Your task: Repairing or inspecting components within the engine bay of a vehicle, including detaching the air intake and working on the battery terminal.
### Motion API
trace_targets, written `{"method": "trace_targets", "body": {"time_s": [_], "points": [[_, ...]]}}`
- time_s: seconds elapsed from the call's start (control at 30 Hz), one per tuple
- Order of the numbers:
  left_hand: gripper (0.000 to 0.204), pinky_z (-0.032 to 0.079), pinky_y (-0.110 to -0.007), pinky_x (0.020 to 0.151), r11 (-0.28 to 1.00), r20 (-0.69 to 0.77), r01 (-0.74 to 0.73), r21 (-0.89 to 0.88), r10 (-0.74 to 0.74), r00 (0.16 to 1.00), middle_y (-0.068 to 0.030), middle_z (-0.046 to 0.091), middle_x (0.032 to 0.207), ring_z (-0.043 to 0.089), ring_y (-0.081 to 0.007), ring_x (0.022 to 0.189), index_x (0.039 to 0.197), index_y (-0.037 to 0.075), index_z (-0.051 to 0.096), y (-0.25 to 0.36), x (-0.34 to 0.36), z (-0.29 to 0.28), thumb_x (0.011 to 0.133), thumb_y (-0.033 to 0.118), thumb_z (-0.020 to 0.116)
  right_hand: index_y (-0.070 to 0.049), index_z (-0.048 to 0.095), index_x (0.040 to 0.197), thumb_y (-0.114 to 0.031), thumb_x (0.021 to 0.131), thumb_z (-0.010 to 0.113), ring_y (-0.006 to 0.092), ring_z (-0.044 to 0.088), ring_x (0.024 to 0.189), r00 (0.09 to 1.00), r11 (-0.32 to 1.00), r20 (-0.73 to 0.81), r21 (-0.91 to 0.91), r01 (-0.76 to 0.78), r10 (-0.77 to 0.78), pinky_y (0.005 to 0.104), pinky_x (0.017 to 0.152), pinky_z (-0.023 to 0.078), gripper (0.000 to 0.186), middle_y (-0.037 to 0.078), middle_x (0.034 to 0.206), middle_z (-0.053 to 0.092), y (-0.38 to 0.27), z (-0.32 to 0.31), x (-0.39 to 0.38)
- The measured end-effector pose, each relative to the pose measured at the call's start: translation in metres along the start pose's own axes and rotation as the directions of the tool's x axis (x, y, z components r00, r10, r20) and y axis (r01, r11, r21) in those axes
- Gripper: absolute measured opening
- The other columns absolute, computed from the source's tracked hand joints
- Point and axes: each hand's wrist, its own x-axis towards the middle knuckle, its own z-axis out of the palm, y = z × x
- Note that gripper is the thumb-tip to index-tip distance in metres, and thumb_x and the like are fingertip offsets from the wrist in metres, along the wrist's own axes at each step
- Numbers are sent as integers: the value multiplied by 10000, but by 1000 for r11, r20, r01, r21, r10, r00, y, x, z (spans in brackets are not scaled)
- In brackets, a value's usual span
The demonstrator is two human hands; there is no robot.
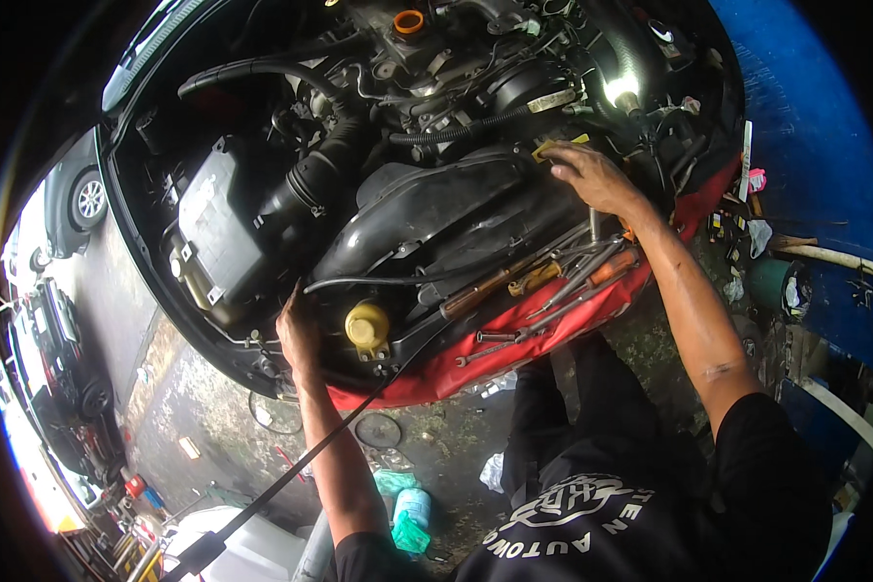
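Work under way in an open black engine bay [129, 225]

The long, glossy black plastic cover [427, 215] lies along the bay's near edge. The right hand [597, 179] reaches its far right corner, fingers partly bent at a small flat yellow piece [545, 149]; whether they pinch it, I cannot tell. The left hand [299, 335] is at the near left edge, beside the round cream-yellow cap [367, 328]; its fingertips are obscured, so its grip cannot be told.

The job looks unfinished: metal spanners [504, 349] and an orange-handled tool [614, 267] lie along the red sheet [606, 303] at the near edge, and a lit lamp [623, 89] shines toward the right side. The cover and the black filter box [218, 228] sit in the bay; what is finished or left cannot be judged further.

White lettering and an emblem [565, 514] mark the black shirt [669, 504].
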Motion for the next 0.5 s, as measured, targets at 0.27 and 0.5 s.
{"method": "trace_targets", "body": {"time_s": [0.27,0.5], "points": [[380,529,-442,832,1000,-4,12,28,-12,1000,-211,682,1097,668,-365,1001,1276,89,631,-1,0,2,908,145,556,3,618,1072,-424,903,652,350,596,1087,984,857,-53,-485,-174,169,460,934,476,461,196,1059,609,-21,-26,8],[354,534,-434,858,1000,-45,-15,9,15,999,-197,681,1120,665,-355,1023,1241,65,648,-11,-7,2,903,160,598,-3,621,970,-247,889,607,416,655,863,977,937,-208,-333,-109,39,504,772,527,258,213,910,671,-30,8,17]]}}
